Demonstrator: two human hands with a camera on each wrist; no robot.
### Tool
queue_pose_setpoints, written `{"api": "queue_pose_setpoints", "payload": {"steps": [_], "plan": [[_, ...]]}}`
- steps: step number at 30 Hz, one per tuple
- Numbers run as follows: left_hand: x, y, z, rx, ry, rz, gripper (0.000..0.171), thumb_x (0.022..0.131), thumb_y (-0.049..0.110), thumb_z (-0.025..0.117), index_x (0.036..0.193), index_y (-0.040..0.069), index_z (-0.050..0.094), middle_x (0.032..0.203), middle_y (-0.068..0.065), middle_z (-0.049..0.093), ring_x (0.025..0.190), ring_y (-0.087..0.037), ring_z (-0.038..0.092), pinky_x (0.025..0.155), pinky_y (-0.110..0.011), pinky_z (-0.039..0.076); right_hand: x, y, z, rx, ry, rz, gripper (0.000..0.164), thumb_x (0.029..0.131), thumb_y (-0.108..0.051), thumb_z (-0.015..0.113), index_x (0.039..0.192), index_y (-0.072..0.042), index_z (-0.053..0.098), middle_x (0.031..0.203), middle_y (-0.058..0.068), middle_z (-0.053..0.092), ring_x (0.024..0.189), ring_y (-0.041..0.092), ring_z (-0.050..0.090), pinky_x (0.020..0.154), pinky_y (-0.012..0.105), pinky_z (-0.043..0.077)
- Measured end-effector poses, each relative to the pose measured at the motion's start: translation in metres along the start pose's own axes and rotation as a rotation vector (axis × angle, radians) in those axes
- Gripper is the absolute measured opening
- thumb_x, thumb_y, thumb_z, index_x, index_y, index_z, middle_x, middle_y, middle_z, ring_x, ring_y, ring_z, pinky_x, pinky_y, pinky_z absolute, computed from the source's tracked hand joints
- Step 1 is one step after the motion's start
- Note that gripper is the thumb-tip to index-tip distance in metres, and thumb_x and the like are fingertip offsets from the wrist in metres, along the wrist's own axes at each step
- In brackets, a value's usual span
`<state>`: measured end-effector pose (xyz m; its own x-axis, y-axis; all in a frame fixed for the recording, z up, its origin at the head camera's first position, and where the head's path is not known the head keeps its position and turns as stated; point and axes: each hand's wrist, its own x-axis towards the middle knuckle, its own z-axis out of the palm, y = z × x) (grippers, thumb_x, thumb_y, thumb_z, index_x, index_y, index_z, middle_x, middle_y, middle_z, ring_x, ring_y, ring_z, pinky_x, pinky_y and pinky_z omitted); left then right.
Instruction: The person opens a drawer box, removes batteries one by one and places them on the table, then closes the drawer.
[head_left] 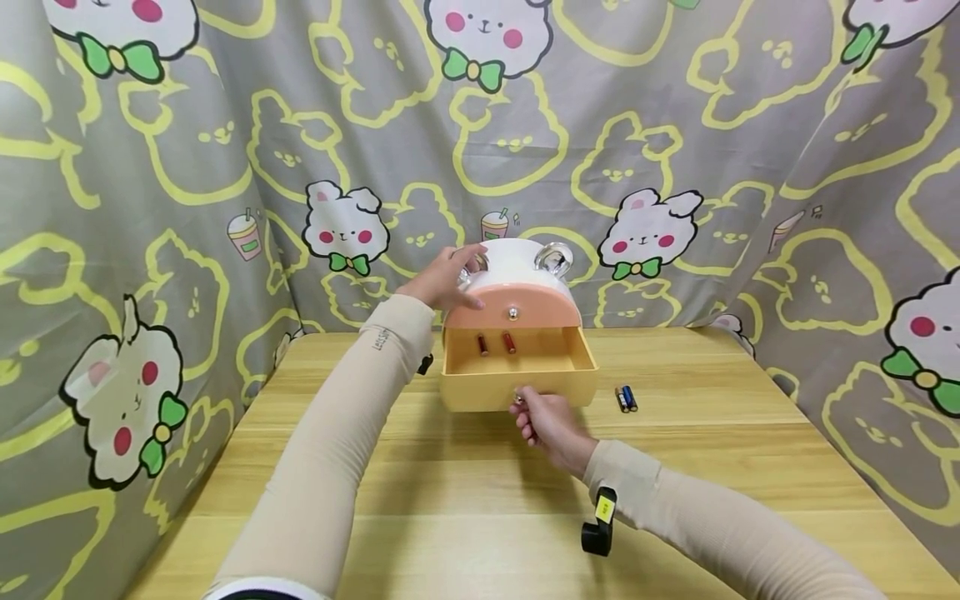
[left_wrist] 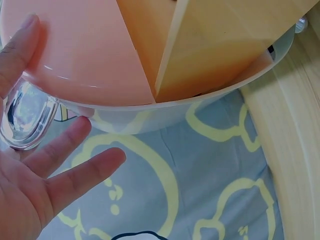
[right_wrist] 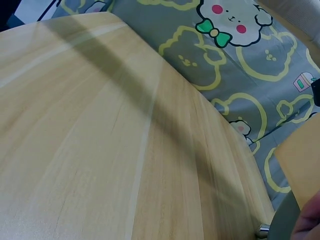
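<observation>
A small white storage box with clear ears stands on the table, its upper drawer pink and shut. Below it, the yellow lower drawer is pulled out, with two reddish batteries inside near the back. My right hand pinches the small knob on that drawer's front. At the box's upper left, my left hand lies beside the left ear, its thumb against the pink front and the other fingers extended. Only a bit of the right hand shows in the right wrist view.
To the right of the drawer, two more batteries, one blue, lie side by side on the wooden table. Patterned grey curtains stand close behind the box and along both sides.
</observation>
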<state>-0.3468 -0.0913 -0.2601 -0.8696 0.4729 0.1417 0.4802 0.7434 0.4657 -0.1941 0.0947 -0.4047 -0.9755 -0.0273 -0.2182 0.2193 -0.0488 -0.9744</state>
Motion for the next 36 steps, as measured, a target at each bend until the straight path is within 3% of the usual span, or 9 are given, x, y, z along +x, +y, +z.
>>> {"api": "queue_pose_setpoints", "payload": {"steps": [9,25,36], "plan": [[-0.0013,0.0008,0.0005,0.02,0.015,0.011,0.096,0.074,0.02,0.086,0.15,0.022,0.028,0.131,-0.011,0.041,0.119,-0.024,0.043,0.104,-0.042,0.036,-0.0002,0.0006,-0.0017,-0.006,-0.005,0.002,0.032,0.094,-0.03,0.053,0.085,-0.001,0.063,0.061,-0.003,0.051,0.049,0.007,0.042,0.043,0.019,0.035],[-0.0015,0.0029,0.0026,0.029,0.039,-0.026,0.096,0.073,0.022,0.087,0.149,0.026,0.029,0.131,-0.012,0.042,0.112,-0.023,0.046,0.099,-0.043,0.041,-0.0052,0.0024,-0.0019,0.005,-0.013,0.01,0.03,0.093,-0.029,0.054,0.084,-0.002,0.064,0.061,-0.002,0.053,0.049,0.007,0.043,0.043,0.02,0.036],[0.0,0.006,0.0057,0.029,0.056,-0.046,0.094,0.072,0.025,0.087,0.148,0.027,0.031,0.122,-0.003,0.042,0.108,-0.023,0.047,0.097,-0.042,0.042,-0.0071,0.0031,-0.0088,0.023,-0.015,0.001,0.029,0.093,-0.029,0.054,0.081,-0.004,0.063,0.062,-0.002,0.052,0.048,0.007,0.042,0.042,0.019,0.036]]}}
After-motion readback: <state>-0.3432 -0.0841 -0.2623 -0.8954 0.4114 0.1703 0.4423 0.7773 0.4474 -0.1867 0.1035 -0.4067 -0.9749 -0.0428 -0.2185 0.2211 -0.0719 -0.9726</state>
